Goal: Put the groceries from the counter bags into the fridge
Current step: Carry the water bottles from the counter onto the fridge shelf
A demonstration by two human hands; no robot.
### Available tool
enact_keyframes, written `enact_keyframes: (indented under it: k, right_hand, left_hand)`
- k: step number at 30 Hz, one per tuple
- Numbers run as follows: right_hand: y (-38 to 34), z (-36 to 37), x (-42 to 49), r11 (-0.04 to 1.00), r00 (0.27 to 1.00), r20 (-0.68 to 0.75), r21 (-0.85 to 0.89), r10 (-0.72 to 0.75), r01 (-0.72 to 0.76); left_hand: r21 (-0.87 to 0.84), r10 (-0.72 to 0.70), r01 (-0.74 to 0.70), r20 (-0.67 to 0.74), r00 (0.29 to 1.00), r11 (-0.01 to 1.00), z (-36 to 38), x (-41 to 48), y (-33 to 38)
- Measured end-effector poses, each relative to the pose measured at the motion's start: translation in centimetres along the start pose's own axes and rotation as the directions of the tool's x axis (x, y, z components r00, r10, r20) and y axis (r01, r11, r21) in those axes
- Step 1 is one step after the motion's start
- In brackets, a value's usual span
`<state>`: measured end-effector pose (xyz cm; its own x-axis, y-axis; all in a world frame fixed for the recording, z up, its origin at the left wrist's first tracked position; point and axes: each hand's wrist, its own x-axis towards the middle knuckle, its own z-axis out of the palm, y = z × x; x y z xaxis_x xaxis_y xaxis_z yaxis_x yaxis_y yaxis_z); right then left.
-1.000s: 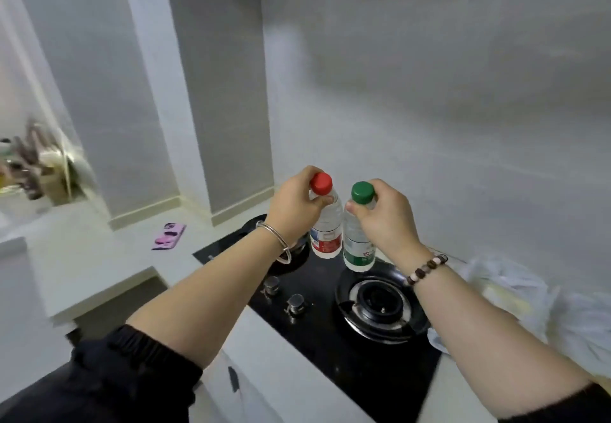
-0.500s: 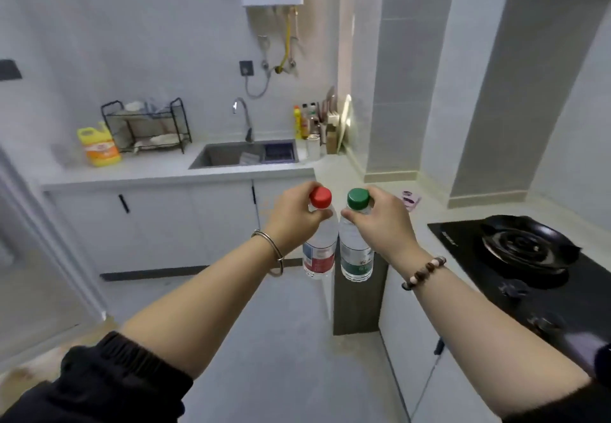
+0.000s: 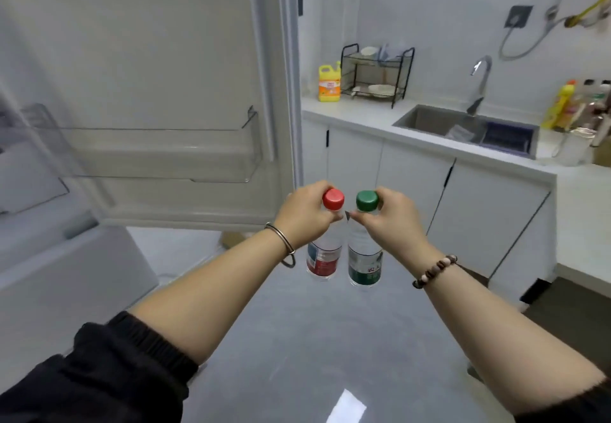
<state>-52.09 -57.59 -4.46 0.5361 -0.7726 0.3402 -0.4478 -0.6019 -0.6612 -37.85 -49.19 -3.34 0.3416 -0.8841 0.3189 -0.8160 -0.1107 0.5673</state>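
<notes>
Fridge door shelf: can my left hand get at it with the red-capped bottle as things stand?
Probably yes. The fridge door stands open, and nothing shows between the left hand, holding the red-capped bottle, and the clear door shelf up to its left.

The left grip [image 3: 305, 219] hides the neck of the red-capped bottle [image 3: 323, 257], the right grip [image 3: 391, 222] that of the green-capped bottle [image 3: 364, 264]; both labels blur unreadably.

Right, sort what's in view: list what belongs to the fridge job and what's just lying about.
Job in hand:
red-capped bottle, gripped by the left hand
green-capped bottle, gripped by the right hand
open fridge door and its clear door shelf

Lying about:
yellow jug
dish rack
faucet
sink
</notes>
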Motion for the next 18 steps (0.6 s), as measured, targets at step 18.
enact_keyframes:
  k: [18]
  right_hand:
    - [-19.4,17.8,0.8,0.916,0.824,0.408,0.243,-0.394,0.318]
  left_hand:
    - [0.050,-0.440,0.495,-0.386,0.811,0.868,-18.8,-10.9,-14.2]
